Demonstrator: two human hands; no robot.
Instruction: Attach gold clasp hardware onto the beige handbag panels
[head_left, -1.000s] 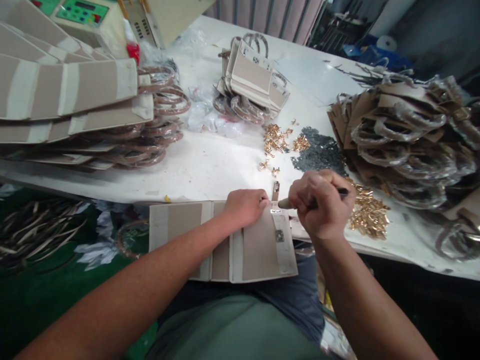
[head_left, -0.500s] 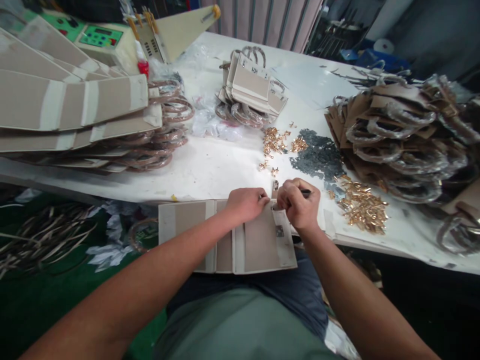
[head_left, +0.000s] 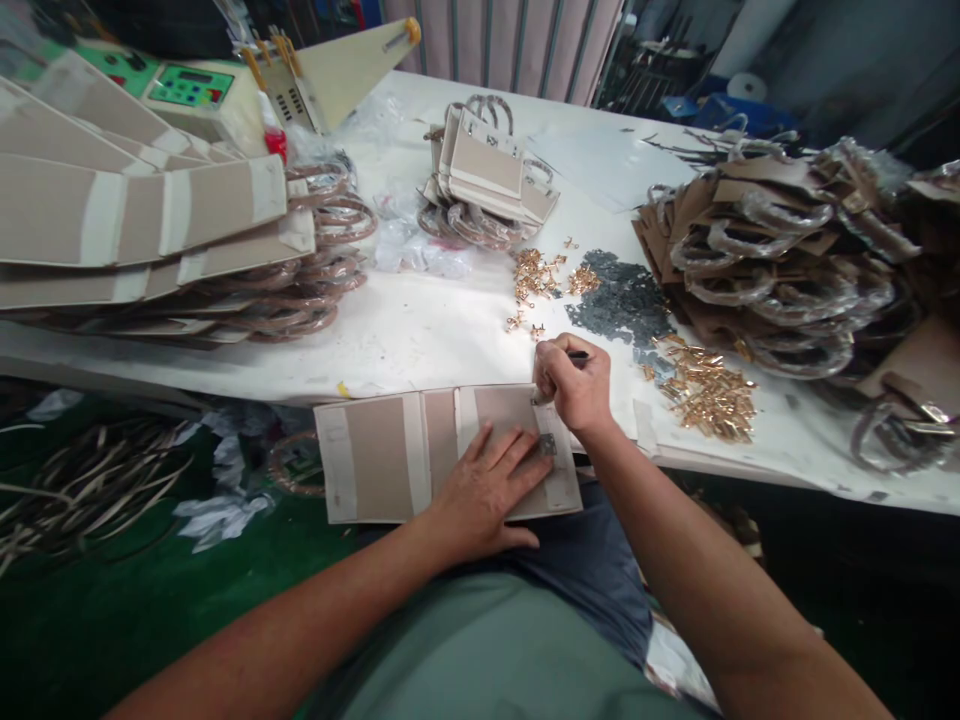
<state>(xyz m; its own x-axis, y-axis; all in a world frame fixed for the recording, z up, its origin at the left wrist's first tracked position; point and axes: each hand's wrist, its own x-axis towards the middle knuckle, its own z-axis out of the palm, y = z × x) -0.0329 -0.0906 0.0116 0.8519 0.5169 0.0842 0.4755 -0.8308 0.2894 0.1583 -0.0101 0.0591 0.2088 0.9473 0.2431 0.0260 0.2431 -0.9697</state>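
Observation:
A flat beige bag panel (head_left: 382,455) with white strips lies across my lap at the table's front edge. My left hand (head_left: 487,490) rests flat on it, fingers spread, near a small dark metal plate (head_left: 548,445). My right hand (head_left: 576,383) is closed around a thin dark tool (head_left: 579,354), its tip at the panel's upper right corner. Loose gold fittings (head_left: 534,277) and a patch of dark small parts (head_left: 622,300) lie just beyond that hand.
Stacks of beige panels with wrapped ring handles (head_left: 150,235) fill the left of the white table (head_left: 420,330). More bag pieces (head_left: 484,175) sit at centre back, brown ones (head_left: 780,260) at right. A second gold pile (head_left: 709,390) lies right. A green-panelled machine (head_left: 187,90) stands back left.
My left hand has let go of the panel's top edge and moved down to lie flat on it. My right hand has shifted slightly left, still gripping the tool.

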